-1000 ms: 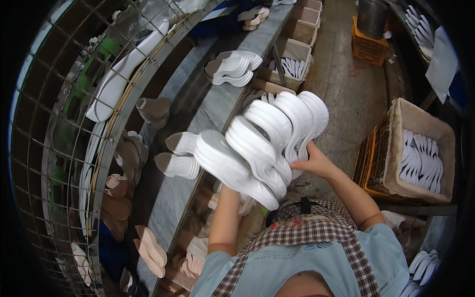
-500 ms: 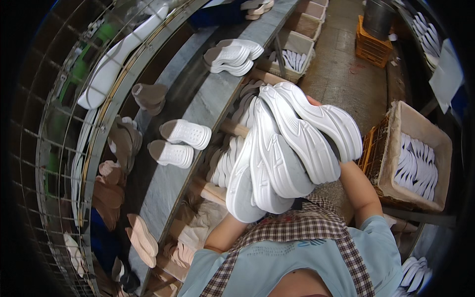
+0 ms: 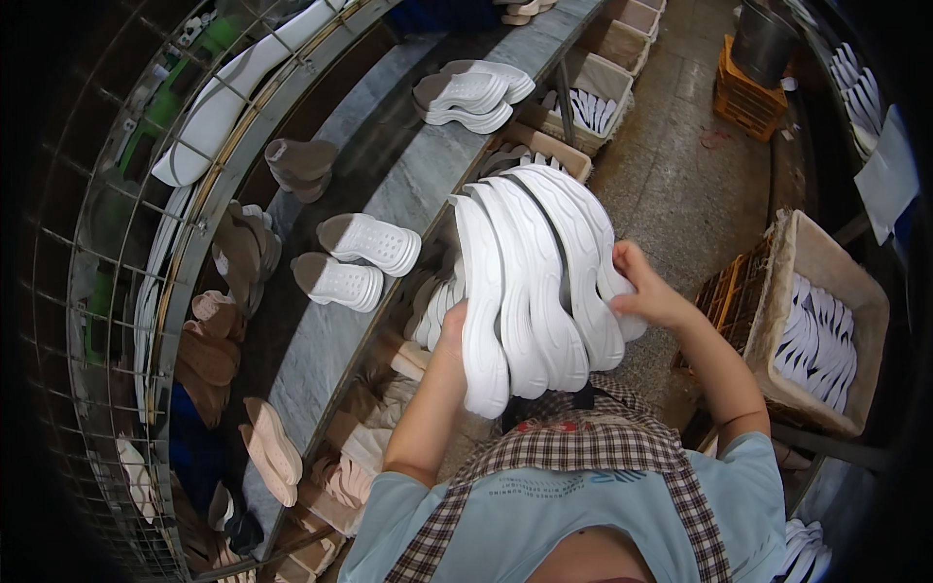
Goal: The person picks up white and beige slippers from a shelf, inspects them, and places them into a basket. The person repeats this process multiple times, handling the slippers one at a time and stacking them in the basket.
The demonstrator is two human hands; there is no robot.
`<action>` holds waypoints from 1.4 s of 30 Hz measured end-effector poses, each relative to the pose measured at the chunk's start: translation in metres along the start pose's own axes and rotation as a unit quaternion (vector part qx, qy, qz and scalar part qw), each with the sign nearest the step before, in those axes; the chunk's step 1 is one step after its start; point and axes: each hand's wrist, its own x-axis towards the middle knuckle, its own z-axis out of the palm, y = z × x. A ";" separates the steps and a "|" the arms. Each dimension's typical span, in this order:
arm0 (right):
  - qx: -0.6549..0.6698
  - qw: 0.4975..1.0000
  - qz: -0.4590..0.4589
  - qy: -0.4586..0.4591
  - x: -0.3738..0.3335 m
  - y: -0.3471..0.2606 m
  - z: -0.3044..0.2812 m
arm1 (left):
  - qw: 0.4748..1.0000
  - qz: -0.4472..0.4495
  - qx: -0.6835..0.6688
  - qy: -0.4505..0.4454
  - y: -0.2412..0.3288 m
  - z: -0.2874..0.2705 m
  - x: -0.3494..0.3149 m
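Observation:
Between my two hands is a row of several white shoe soles (image 3: 536, 282), standing side by side on edge in front of my chest. My left hand (image 3: 453, 330) grips the left end of the row, its fingers mostly hidden behind the soles. At the right end, my right hand (image 3: 643, 287) is closed round the outer sole, thumb and bent fingers showing. On the grey bench to the left lie small stacks of white soles (image 3: 384, 243), and farther off another white stack (image 3: 474, 95). Nearer me on that bench are light pink soles (image 3: 272, 449).
A lined crate (image 3: 828, 243) of white soles stands to my right. More bins (image 3: 622, 109) line the bench's far side. A wire mesh guard (image 3: 155, 185) curves along the left. Up the aisle, a dark bucket (image 3: 763, 44) sits on orange crates (image 3: 748, 97).
The soles have gone from a spread fan to a more even, upright row, a little to the left. My right hand, mostly hidden before, now shows at their right side.

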 end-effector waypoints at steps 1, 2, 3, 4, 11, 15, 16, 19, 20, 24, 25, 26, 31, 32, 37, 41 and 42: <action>-0.034 0.999 0.002 0.009 0.000 0.005 0.005 | 1.000 0.003 0.009 0.002 0.001 0.002 0.000; -0.075 0.997 0.008 0.023 0.000 0.009 0.009 | 0.999 0.021 0.030 0.010 0.004 0.004 0.000; -0.113 0.993 0.028 0.034 -0.002 0.012 0.013 | 0.998 0.032 0.036 0.031 0.005 0.006 0.000; -0.141 0.989 0.018 0.040 -0.003 0.015 0.014 | 0.998 0.029 0.059 0.006 0.008 0.008 0.000; -0.343 0.934 -0.095 -0.005 -0.009 0.044 0.022 | 0.978 -0.004 0.168 -0.122 0.029 -0.005 -0.008; -0.370 0.900 -0.230 0.004 -0.006 0.059 0.024 | 0.983 -0.004 0.135 -0.123 0.034 -0.021 -0.004; -0.372 0.897 -0.239 0.010 -0.005 0.062 0.025 | 0.978 0.007 0.157 -0.139 0.035 -0.024 -0.003; -0.366 0.887 -0.282 0.004 -0.003 0.065 0.026 | 0.981 0.016 0.161 -0.108 0.036 -0.029 -0.004; -0.370 0.882 -0.292 0.002 -0.003 0.065 0.026 | 0.969 0.028 0.204 -0.138 0.036 -0.030 -0.004; -0.354 0.891 -0.283 0.006 -0.004 0.065 0.027 | 0.973 0.044 0.198 -0.112 0.036 -0.030 -0.007; -0.350 0.893 -0.283 0.006 -0.005 0.065 0.028 | 0.973 0.046 0.204 -0.102 0.036 -0.030 -0.007; -0.345 0.895 -0.283 0.005 -0.005 0.065 0.028 | 0.975 0.044 0.199 -0.090 0.036 -0.029 -0.007; -0.360 0.885 -0.295 0.008 -0.005 0.062 0.031 | 0.981 0.035 0.177 -0.072 0.033 -0.028 -0.009; -0.371 0.878 -0.302 0.011 -0.005 0.060 0.033 | 0.979 0.033 0.179 -0.090 0.033 -0.028 -0.011; -0.388 0.913 -0.117 0.037 -0.010 0.036 0.044 | 0.986 -0.026 0.109 -0.124 0.024 -0.027 -0.016; -0.307 0.949 0.040 0.049 0.003 0.020 0.043 | 0.996 -0.081 -0.026 -0.032 0.007 -0.011 -0.011; -0.290 0.955 0.043 0.053 0.006 0.019 0.042 | 0.996 -0.067 -0.064 -0.016 0.001 -0.005 -0.008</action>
